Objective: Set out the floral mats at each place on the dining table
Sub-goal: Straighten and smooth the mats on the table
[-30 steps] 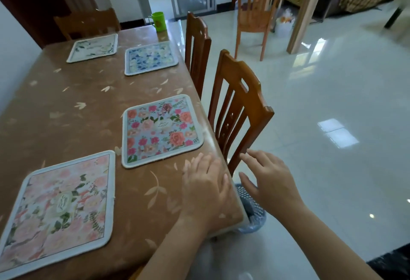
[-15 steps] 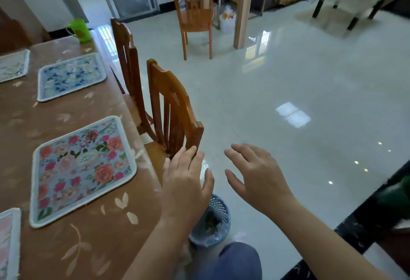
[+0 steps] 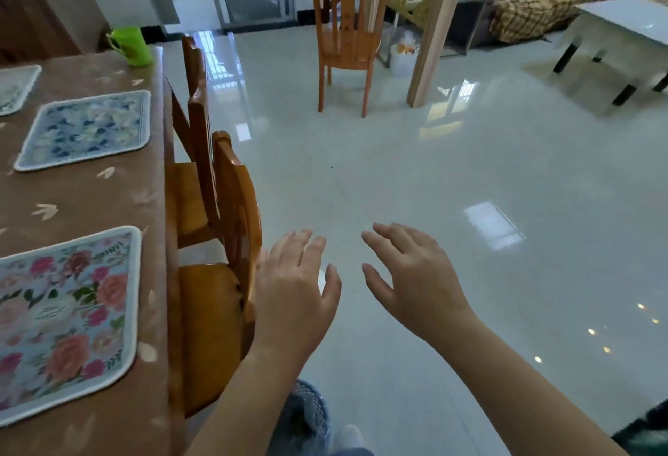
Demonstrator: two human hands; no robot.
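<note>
The brown dining table [image 3: 90,202] fills the left side. A pink rose mat [image 3: 61,314] lies flat at its near right place. Farther along lies a blue floral mat [image 3: 85,130], and the corner of a pale mat [image 3: 14,86] shows at the left edge. My left hand [image 3: 294,289] hovers beside the back of the near wooden chair [image 3: 235,238], fingers straight, holding nothing. To its right my right hand [image 3: 412,274] floats over the floor, open and empty.
A second chair [image 3: 195,94] is tucked in farther along the table. A green cup [image 3: 132,45] stands at the table's far corner. A blue mesh bin [image 3: 307,416] sits on the floor below my arms. A lone chair [image 3: 345,32] and a wooden post [image 3: 433,39] stand across the glossy floor.
My view has swung right, away from the table. My left hand has lifted off the table corner and now hangs beside the near chair; my right hand has stayed open over the floor.
</note>
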